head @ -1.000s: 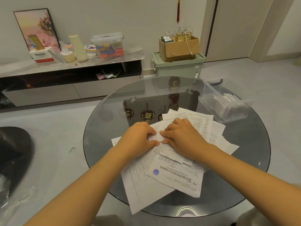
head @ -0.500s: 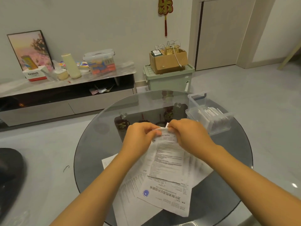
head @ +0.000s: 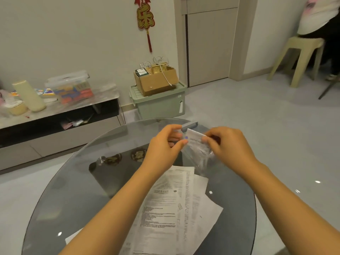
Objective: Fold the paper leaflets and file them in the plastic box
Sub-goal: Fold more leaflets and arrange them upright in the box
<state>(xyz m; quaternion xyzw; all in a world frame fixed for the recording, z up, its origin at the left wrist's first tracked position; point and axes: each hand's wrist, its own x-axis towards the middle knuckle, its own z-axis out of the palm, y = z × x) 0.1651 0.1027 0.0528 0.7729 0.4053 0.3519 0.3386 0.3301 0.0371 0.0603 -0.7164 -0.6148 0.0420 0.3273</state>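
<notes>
A small folded paper leaflet [head: 195,138] hangs in the air over the far side of the round glass table [head: 77,190]. My left hand [head: 164,147] pinches its left end, and my right hand [head: 227,144] pinches its right end. The clear plastic box [head: 201,161] sits just beneath and behind my hands; only its grey handle and part of a wall show. Several unfolded leaflets [head: 171,205] lie spread on the table between my forearms.
A low bench [head: 60,115] stands at the left with a clear lidded bin and cups. A green storage bin [head: 161,103] with a cardboard box on it is behind the table. At the top right are a beige stool [head: 301,57] and a person.
Both hands have lifted the leaflet off the pile, and it is now folded small. They moved up and away toward the box. The view has tilted upward.
</notes>
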